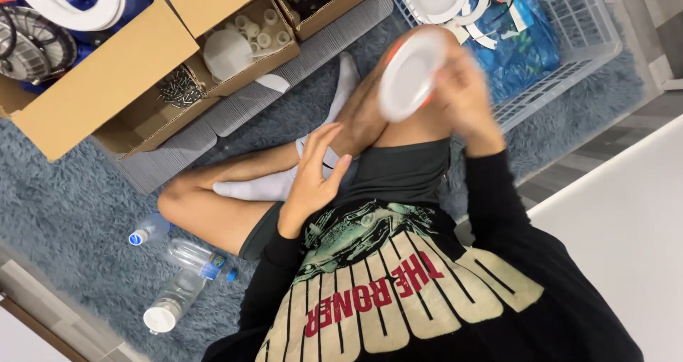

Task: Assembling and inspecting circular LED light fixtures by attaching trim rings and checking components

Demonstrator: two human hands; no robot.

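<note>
Fingers of the right hand [462, 91] were closed around a round white disc [410, 76], held up over the knee beside the white crate [576, 42]. The left hand [313, 173] lay open and empty near the white sock [263, 186], above the grey rug [64, 212].

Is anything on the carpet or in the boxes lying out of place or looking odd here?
Three clear plastic bottles lie tipped on their sides on the shaggy blue-grey carpet, beside the knee. Dark metal screws sit in a loose heap in the open cardboard box. Nothing looks spilled or broken.
</note>
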